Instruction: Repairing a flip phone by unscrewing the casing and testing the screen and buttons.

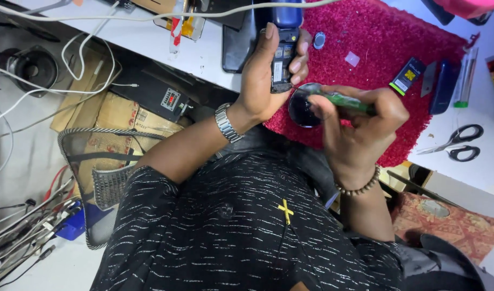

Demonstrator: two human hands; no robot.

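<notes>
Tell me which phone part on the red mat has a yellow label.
The black battery at the mat's right side; the dark blue cover beside it and the small clear square are unlabelled.

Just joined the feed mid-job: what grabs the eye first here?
The bright crimson mat at upper right stands out first. Above its near edge the left hand holds up a dark blue phone with its back open, and the right hand points a green-handled tool toward it. A loose battery lies on the mat, and scissors lie on the white table at right.
</notes>
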